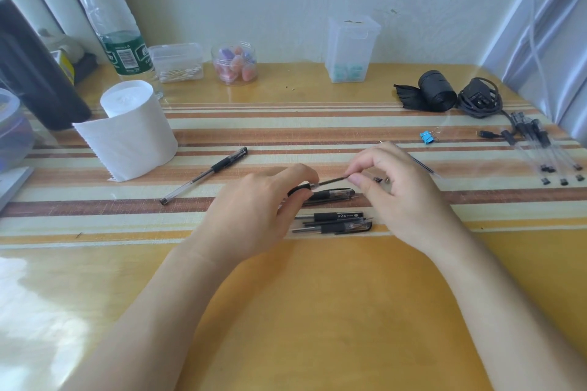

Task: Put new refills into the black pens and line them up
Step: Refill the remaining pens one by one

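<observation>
Gripping a pen barrel (299, 189) with left fingers (297, 172), right fingers (360, 166) pinching the refill (332, 181) (partly inside)

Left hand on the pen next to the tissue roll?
No, that pen lies untouched; the left hand grips a different pen barrel while the right hand pinches its refill.

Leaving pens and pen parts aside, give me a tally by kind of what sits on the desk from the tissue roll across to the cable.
Clear plastic containers: 3
Water bottle: 1
Tissue roll: 1
Blue binder clip: 1
Black bag roll: 1
Black cable bundle: 1
Total: 8
</observation>
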